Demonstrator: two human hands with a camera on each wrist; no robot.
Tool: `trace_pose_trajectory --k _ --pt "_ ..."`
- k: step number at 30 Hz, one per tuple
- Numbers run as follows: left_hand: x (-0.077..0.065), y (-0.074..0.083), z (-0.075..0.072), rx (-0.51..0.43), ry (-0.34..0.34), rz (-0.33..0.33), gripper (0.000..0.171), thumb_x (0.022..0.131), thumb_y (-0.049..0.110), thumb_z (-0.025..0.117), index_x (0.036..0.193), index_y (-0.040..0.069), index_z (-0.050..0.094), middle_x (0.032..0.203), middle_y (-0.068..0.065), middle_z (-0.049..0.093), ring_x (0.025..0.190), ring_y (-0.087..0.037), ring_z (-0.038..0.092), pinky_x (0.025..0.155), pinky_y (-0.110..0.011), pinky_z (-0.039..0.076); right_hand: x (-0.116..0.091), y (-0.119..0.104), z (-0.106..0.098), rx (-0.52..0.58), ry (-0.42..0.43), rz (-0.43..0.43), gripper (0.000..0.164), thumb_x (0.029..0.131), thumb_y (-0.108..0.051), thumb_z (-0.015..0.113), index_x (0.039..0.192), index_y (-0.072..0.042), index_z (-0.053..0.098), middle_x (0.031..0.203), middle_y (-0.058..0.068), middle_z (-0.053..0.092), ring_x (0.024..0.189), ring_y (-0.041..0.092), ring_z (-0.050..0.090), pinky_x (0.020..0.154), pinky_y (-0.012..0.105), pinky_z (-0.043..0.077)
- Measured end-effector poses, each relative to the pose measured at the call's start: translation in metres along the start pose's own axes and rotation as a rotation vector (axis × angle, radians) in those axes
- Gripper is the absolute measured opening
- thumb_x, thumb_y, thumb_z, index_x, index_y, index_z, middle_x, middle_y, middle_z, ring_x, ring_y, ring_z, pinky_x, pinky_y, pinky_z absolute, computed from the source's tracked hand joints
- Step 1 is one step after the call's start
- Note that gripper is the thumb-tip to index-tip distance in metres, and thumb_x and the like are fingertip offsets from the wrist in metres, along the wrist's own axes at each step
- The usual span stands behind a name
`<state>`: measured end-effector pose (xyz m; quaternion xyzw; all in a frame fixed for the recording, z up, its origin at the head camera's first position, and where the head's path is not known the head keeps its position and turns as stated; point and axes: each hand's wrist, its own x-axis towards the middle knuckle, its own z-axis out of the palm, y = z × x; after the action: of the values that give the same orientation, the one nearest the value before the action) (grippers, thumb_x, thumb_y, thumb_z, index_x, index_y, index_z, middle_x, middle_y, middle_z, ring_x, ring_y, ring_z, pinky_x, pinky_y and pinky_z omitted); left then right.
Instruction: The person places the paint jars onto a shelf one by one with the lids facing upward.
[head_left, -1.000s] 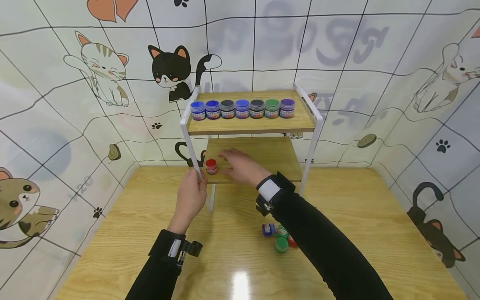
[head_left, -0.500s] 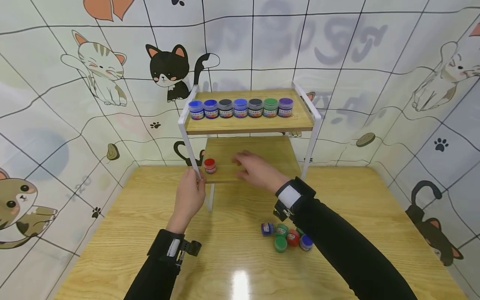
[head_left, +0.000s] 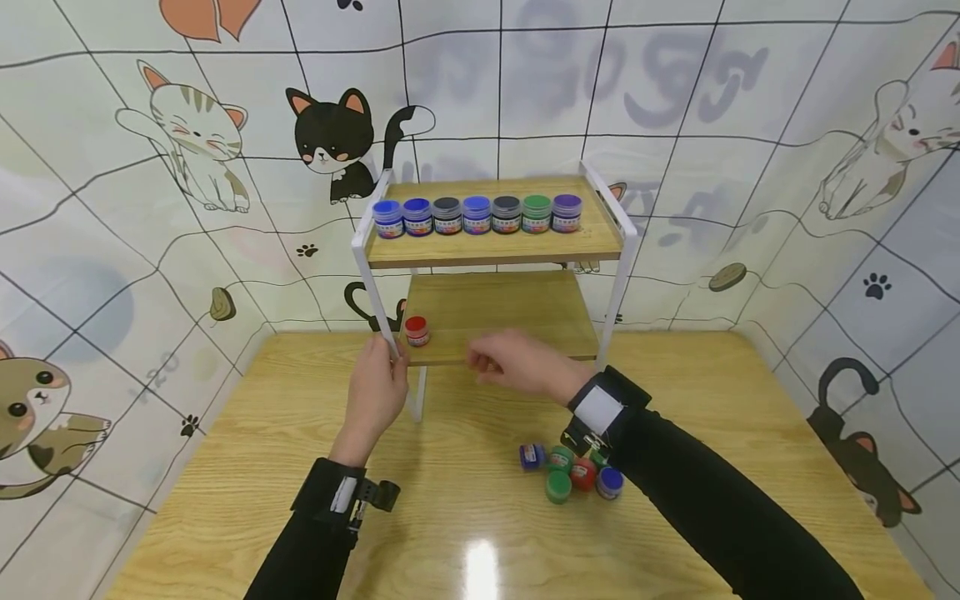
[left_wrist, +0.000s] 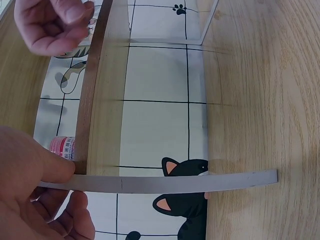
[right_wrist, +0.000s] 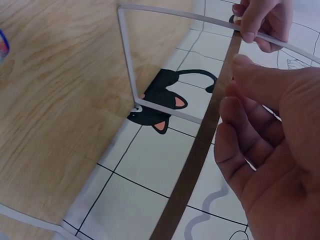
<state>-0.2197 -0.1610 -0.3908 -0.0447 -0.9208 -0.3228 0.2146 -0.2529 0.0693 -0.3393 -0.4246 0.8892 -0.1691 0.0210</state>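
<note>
Right hand (head_left: 519, 360) is drawing away from the red jar (head_left: 417, 333) — its placing looks finished.
Jar is standing on the lower shelf (head_left: 506, 308), at the left end; right grip is hanging loosely curled, empty — left hand (head_left: 377, 389) is gripping the white frame (head_left: 377, 302).

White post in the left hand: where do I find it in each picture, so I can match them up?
Head: the white post slopes down left of centre, at the rack's front left.
Left wrist: the white post crosses the lower half, nearly level.
Right wrist: the white post slants along the top.
Shared landmark: the left hand gripping it.
</note>
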Motion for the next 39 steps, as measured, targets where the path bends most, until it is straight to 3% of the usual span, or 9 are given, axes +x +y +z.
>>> trace_pose_trajectory --k 14,20,31,39 --pt "0.001 -0.001 0.000 -0.002 -0.004 -0.005 0.007 0.096 0.006 0.056 0.099 0.000 0.055 0.091 -0.014 0.056 0.079 -0.027 0.055 0.063 -0.034 0.045 -0.032 0.012 0.017 0.053 -0.126 0.056 0.015 0.092 -0.018 0.067 0.106 -0.016 0.064 0.096 -0.004 0.067 0.082 0.007 0.058 0.074 0.023 0.049" --pt "0.001 -0.002 0.000 -0.003 -0.004 -0.010 0.008 0.096 0.007 0.056 0.100 0.000 0.054 0.091 -0.014 0.056 0.078 -0.027 0.055 0.062 -0.034 0.045 -0.044 0.020 0.026 0.068 -0.137 0.091 0.014 0.092 -0.017 0.067 0.106 -0.017 0.064 0.096 -0.004 0.067 0.083 0.007 0.058 0.075 0.025 0.050" --pt "0.000 -0.001 0.001 -0.001 0.026 0.026 0.006 0.094 0.004 0.057 0.097 -0.001 0.055 0.090 -0.015 0.056 0.079 -0.029 0.056 0.064 -0.036 0.046 -0.068 0.042 0.055 0.119 -0.215 0.194 0.019 0.089 -0.016 0.070 0.107 -0.012 0.067 0.095 0.000 0.066 0.083 0.013 0.057 0.074 0.030 0.048" --pt "0.000 -0.003 0.003 -0.001 0.053 0.042 0.006 0.093 0.003 0.059 0.096 -0.001 0.055 0.088 -0.015 0.056 0.077 -0.028 0.055 0.063 -0.035 0.045 -0.073 0.048 0.076 0.138 -0.272 0.266 0.024 0.083 -0.021 0.076 0.105 -0.014 0.069 0.092 -0.004 0.065 0.083 0.011 0.056 0.076 0.033 0.049"
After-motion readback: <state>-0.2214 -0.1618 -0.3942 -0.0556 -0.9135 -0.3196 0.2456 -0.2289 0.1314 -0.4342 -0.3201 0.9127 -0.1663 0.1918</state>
